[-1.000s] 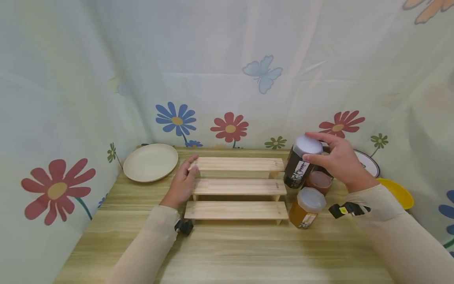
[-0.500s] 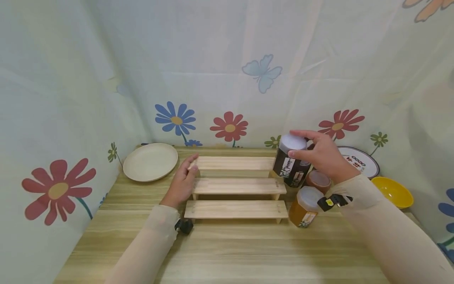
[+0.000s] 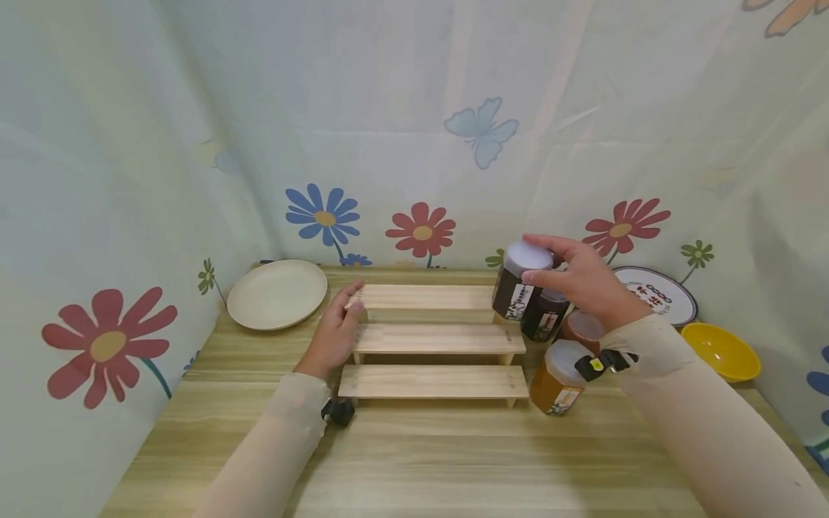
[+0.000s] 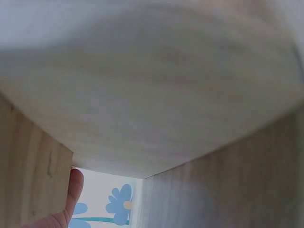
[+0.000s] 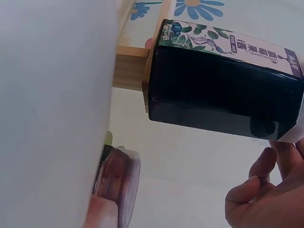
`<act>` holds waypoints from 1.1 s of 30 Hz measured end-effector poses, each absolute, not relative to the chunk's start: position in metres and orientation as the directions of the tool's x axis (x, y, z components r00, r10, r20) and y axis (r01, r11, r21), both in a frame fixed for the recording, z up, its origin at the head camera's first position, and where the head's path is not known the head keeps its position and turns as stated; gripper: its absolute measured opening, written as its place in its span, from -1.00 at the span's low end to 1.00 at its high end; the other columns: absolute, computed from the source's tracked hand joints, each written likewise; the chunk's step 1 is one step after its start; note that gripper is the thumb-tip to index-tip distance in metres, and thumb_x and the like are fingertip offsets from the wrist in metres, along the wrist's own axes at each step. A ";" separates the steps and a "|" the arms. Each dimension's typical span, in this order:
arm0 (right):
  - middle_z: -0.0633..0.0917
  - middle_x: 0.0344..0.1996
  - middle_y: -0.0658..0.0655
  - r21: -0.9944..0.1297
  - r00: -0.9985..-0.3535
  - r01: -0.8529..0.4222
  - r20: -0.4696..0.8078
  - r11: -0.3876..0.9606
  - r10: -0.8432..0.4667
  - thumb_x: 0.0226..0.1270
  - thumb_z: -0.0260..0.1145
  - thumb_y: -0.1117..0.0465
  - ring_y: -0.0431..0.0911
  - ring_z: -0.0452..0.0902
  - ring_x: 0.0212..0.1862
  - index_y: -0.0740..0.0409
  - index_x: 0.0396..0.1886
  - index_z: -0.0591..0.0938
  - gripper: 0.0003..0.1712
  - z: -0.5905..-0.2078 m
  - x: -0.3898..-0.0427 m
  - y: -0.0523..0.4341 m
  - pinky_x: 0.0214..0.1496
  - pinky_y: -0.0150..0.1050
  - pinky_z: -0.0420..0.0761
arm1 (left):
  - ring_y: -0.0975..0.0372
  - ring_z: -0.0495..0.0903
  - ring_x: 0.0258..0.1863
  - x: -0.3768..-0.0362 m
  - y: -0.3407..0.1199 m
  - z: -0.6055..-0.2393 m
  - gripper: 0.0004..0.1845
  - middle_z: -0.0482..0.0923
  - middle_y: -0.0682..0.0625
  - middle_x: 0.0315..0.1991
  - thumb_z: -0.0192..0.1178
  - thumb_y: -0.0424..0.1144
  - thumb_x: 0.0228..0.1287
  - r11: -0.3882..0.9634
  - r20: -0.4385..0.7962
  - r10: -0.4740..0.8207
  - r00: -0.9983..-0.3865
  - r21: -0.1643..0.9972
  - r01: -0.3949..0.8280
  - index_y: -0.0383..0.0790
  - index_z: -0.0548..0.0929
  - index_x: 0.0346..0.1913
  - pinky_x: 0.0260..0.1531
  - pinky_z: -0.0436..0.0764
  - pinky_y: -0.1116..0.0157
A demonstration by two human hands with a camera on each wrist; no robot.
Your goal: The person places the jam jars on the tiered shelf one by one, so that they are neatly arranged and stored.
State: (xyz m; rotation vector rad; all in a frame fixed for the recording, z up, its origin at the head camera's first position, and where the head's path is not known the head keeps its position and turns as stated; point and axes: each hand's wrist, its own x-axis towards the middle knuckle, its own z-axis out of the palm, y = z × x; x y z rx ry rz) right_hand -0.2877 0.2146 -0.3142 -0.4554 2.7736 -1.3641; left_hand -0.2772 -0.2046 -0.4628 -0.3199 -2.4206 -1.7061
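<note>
A three-step wooden rack (image 3: 440,338) stands on the table. My left hand (image 3: 332,334) holds its upper left end, thumb near the front of the top step and fingers toward the back. In the left wrist view, a finger (image 4: 74,187) shows beyond a wooden panel. My right hand (image 3: 586,280) grips the pale lid of a dark blueberry jam jar (image 5: 223,90) with thumb and fingers. In the head view, that jar (image 3: 514,291) is at the top step's right end, slightly tilted; whether it touches the wood I cannot tell.
Right of the rack stand another dark jar (image 3: 544,316), a reddish-brown jar (image 3: 583,327) and an amber jar (image 3: 558,381). Farther right lie a patterned white plate (image 3: 676,298) and a yellow bowl (image 3: 722,352). A cream plate (image 3: 277,295) lies at the back left.
My right hand has moved left with the dark jam jar, from above the other jars to the top step's right end. My left hand has stayed at the rack.
</note>
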 end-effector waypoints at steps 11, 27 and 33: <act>0.52 0.28 0.25 -0.787 -0.968 -0.181 0.038 0.590 -0.247 0.43 0.49 -0.06 0.12 0.39 0.16 -0.33 0.64 0.35 -0.15 -0.313 -0.292 0.213 0.08 -0.07 0.51 | 0.17 0.31 -0.50 -0.276 -0.203 -0.462 -0.48 0.37 -0.13 -0.32 -0.13 -0.01 0.76 0.338 0.246 0.084 -0.966 0.905 0.260 0.10 0.27 0.65 -0.32 0.45 0.19; 0.45 0.48 0.22 -0.836 -0.957 -0.170 0.014 0.522 -0.289 0.44 0.49 0.00 0.15 0.41 0.31 -0.32 0.64 0.34 -0.15 -0.313 -0.299 0.205 0.38 0.17 0.44 | 0.17 0.35 -0.46 -0.277 -0.205 -0.462 -0.48 0.41 -0.20 -0.25 -0.13 -0.02 0.76 0.345 0.247 0.072 -0.966 0.903 0.256 0.08 0.28 0.64 -0.28 0.45 0.18; 0.42 0.52 0.24 -0.846 -0.951 -0.178 0.016 0.503 -0.310 0.46 0.48 0.04 0.17 0.40 0.36 -0.29 0.66 0.32 -0.14 -0.313 -0.301 0.204 0.47 0.24 0.36 | 0.13 0.34 -0.42 -0.278 -0.205 -0.463 -0.47 0.42 -0.25 -0.17 -0.14 0.00 0.76 0.328 0.237 0.085 -0.968 0.911 0.252 0.09 0.26 0.65 -0.23 0.43 0.15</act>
